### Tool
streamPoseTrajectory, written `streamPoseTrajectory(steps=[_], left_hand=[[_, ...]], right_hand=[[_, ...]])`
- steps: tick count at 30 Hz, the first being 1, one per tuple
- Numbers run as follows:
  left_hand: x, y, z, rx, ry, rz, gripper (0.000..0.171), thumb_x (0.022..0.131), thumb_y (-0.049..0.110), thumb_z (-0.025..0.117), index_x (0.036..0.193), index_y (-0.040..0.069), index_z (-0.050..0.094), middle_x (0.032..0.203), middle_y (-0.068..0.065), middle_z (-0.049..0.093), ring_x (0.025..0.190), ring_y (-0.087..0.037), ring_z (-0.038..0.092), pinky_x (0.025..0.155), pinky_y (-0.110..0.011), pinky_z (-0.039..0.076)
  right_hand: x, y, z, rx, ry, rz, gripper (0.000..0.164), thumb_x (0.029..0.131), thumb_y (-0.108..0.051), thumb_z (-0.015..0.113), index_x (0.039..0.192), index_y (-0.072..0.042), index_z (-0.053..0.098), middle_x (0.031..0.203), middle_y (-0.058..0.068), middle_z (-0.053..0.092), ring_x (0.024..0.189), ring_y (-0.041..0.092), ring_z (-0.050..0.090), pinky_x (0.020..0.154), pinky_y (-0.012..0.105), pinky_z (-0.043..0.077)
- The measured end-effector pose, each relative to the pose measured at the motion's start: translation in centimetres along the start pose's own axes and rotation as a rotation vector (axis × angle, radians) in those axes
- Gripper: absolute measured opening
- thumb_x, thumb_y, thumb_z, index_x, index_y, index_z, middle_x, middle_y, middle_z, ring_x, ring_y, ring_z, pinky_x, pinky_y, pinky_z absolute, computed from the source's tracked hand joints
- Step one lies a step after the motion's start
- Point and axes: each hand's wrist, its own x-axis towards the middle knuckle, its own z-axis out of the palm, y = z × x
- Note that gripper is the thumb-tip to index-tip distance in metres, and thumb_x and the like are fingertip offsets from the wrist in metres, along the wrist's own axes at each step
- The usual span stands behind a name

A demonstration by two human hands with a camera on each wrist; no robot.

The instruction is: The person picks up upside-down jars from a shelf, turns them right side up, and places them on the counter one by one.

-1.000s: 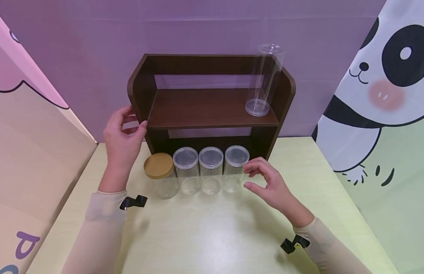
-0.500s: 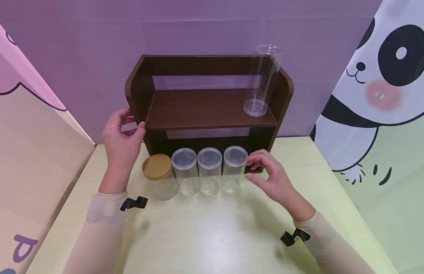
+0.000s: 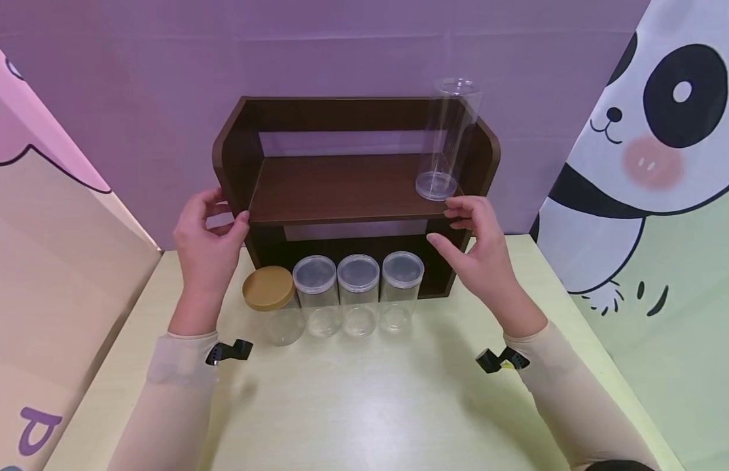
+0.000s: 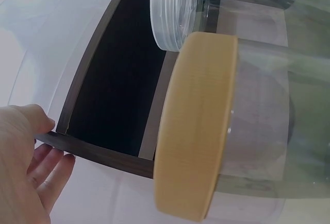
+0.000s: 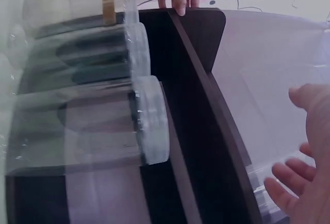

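Observation:
A dark brown two-tier shelf [image 3: 353, 190] stands on the table against the back wall. My left hand [image 3: 210, 255] pinches its left side panel, the thumb at the front edge and the fingers behind, as the left wrist view also shows. My right hand [image 3: 479, 252] is raised by the shelf's right front, fingers and thumb spread with nothing between them. Just behind its fingertips, a tall clear cylinder [image 3: 444, 144] stands upright on the upper board. In front of the shelf a jar with a tan lid [image 3: 269, 288] and three clear-lidded jars [image 3: 358, 275] stand in a row.
The pale table [image 3: 353, 405] reaches forward from the jars. A purple backdrop [image 3: 353, 52] hangs behind the shelf, with printed panels at left and right, one bearing a panda [image 3: 665, 131].
My right hand has risen from beside the rightmost clear-lidded jar to the upper board's right front corner. The left hand keeps its grip on the side panel.

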Motion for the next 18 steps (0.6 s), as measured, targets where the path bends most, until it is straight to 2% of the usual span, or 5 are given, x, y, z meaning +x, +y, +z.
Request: streamPoseTrajectory(steps=[8,11,18], left_hand=[[0.1,-0.2,0.5,-0.008,0.01,0.016,0.043,0.098,0.011,0.084,0.138,0.003,0.071,0.129,-0.007,0.072,0.112,-0.012,0.072,0.087,-0.012,0.059],[0.1,-0.2,0.7,-0.009,0.003,0.018,0.043,0.099,0.012,0.083,0.139,0.003,0.07,0.129,-0.009,0.071,0.112,-0.012,0.072,0.087,-0.012,0.059],[-0.2,-0.2,0.5,0.025,0.014,0.014,0.043,0.1,0.013,0.082,0.14,0.005,0.07,0.129,-0.007,0.071,0.112,-0.01,0.071,0.088,-0.011,0.058]], right_hand=[[2.8,-0.7,1.1,-0.129,0.173,-0.038,0.081,0.093,-0.013,0.091,0.158,0.004,0.045,0.154,0.026,0.049,0.143,0.029,0.05,0.114,0.052,0.05],[3.6,-0.7,1.7,-0.178,0.234,-0.043,0.087,0.094,-0.018,0.09,0.162,0.003,0.04,0.159,0.025,0.044,0.148,0.027,0.044,0.118,0.054,0.047],[5.6,-0.4,3.4,-0.259,0.304,-0.012,0.097,0.096,-0.023,0.088,0.169,-0.001,0.028,0.167,0.02,0.035,0.156,0.022,0.033,0.128,0.039,0.039]])
